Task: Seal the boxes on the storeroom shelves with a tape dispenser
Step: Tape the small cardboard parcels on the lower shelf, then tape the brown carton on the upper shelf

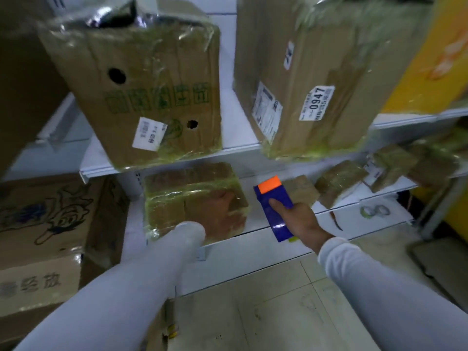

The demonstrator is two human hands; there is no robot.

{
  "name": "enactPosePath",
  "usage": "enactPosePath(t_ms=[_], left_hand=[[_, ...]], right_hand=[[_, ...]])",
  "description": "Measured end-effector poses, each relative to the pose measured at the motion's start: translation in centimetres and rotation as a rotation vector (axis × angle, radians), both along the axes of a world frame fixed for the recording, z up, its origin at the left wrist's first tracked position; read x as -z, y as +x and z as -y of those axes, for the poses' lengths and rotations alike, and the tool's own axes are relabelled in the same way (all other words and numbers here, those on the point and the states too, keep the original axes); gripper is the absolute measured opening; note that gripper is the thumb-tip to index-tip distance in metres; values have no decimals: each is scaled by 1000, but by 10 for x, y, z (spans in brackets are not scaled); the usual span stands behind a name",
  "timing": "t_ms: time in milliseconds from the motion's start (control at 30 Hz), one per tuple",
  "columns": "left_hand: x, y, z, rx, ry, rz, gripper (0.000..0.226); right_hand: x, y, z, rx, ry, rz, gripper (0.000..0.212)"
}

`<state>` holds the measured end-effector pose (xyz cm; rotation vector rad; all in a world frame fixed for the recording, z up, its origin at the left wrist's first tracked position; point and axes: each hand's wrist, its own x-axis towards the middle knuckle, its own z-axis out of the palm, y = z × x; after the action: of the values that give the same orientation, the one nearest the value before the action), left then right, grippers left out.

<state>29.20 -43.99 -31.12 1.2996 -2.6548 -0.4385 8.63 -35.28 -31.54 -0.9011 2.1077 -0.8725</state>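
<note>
While blurred, left hand (222,202) touches box (172,196).

Both arms, in pale grey-white long sleeves, reach forward and down from the bottom of the view. The left hand (222,202) lies beyond its cuff, blurred and reddish; its fingers seem to lie flat and spread, palm down, though the blur makes this uncertain. The right hand (300,219) is clearer: its wrist is bare past the sleeve (336,252), the fingers are curled in a grip, and the thumb (277,204) stretches forward along the top.
</note>
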Motion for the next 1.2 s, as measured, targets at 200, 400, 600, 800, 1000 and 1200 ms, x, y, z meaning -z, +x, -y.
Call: enactPosePath(t_ms=[200,400,600,800,1000,1200], left_hand=[[-35,-20,-28,255,35,-2,62],[-104,-89,-79,580,75,-111,37],[-200,-169,-141,736,-37,-216,45],[-258,-245,-187,866,-163,-184,33],[-283,-318,-218,888,-233,-233,24],[-289,-388,-234,823,-279,-256,27]], right_hand=[[-45,-5,-70,217,-77,-87,55],[-111,-33,-157,413,-117,-251,63],[-205,-86,-243,558,-164,-436,60],[-269,-152,-324,594,-63,-644,66],[-293,-218,-386,650,-130,-665,62],[-289,-288,-390,617,-192,-619,58]])
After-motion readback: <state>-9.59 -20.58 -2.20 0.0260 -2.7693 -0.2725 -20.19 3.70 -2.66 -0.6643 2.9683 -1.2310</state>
